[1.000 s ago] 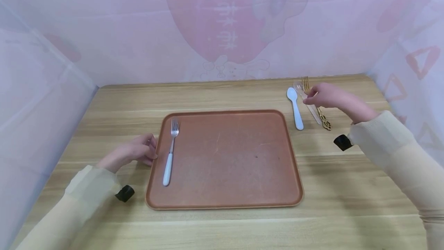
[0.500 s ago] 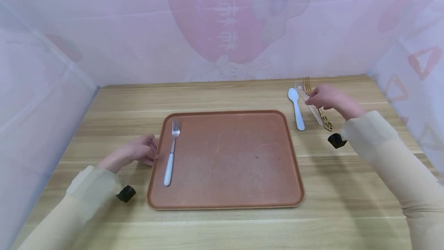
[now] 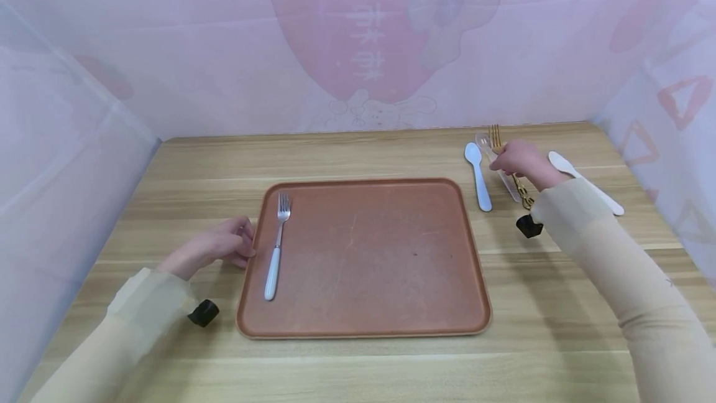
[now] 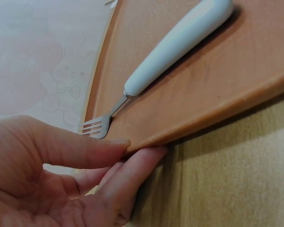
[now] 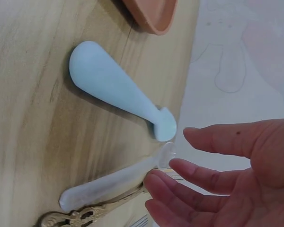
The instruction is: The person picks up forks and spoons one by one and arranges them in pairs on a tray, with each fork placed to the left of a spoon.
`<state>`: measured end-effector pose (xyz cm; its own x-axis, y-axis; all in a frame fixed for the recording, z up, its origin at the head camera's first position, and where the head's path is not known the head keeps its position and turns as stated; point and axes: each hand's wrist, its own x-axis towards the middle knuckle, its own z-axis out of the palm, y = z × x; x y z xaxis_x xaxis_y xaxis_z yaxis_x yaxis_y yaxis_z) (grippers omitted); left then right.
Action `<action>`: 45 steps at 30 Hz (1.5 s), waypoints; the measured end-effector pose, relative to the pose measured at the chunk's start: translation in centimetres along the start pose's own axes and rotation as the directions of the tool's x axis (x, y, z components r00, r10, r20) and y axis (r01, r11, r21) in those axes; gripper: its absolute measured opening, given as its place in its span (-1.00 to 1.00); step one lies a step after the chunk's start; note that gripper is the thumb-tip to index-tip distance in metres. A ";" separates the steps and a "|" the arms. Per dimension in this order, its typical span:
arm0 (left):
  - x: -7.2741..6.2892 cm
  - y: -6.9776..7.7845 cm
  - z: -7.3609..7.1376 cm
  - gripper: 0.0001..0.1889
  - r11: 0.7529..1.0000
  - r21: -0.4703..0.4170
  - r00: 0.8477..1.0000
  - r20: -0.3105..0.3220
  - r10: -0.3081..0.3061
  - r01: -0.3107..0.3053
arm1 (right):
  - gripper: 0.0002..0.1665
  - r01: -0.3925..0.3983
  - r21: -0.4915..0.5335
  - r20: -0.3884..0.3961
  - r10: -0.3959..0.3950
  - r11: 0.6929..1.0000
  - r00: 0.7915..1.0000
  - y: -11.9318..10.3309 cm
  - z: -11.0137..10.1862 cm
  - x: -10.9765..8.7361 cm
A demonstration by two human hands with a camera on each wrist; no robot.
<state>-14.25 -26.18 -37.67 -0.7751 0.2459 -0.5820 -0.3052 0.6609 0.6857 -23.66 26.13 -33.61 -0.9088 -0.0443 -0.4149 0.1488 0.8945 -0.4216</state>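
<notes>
My left hand [image 3: 229, 242] pinches the left rim of a brown tray [image 3: 369, 254]; in the left wrist view the thumb is above the rim and fingers are beneath it. On the tray lies a metal fork with a white handle [image 3: 271, 273]. My right hand [image 3: 524, 160] is over a clear plastic fork [image 3: 510, 188] and an ornate gold fork [image 3: 495, 135], partly hiding both. In the right wrist view its thumb stands apart from the fingers, with nothing held between them. A pale blue spoon [image 5: 111, 82] lies beside the clear fork.
A white utensil [image 3: 601, 194], perhaps a spoon or knife, lies right of my right hand, partly behind the sleeve. Printed cloth walls [image 3: 224, 67] border the wooden table [image 3: 358, 369] at the back and sides.
My right forearm has swung left, uncovering the white utensil at the right; its hand has shifted only slightly over the forks. My left hand keeps its place at the tray rim.
</notes>
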 end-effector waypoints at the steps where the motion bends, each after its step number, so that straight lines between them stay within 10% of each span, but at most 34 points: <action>1: 0.0 0.0 0.0 -0.66 1.000 0.001 1.000 0.000 0.001 -0.001 | -0.70 -0.007 0.006 -0.007 0.007 1.000 1.000 0.1 0.1 0.1; 32: 0.2 0.3 0.2 -0.63 1.000 0.003 1.000 -0.001 0.021 -0.021 | -0.90 -0.023 -0.051 -0.236 0.010 0.998 0.972 1.8 2.3 2.0; 45: 0.2 0.3 0.2 -0.64 1.000 -0.001 1.000 -0.006 0.009 -0.009 | -0.81 -0.012 -0.061 -0.211 -0.001 0.998 0.978 1.3 2.4 1.5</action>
<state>-14.39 -25.82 -37.64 -0.7811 0.2477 -0.5733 -0.2986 0.6581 0.6912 -23.91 26.15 -36.77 -0.9707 0.0497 -0.2352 0.1359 0.9205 -0.3663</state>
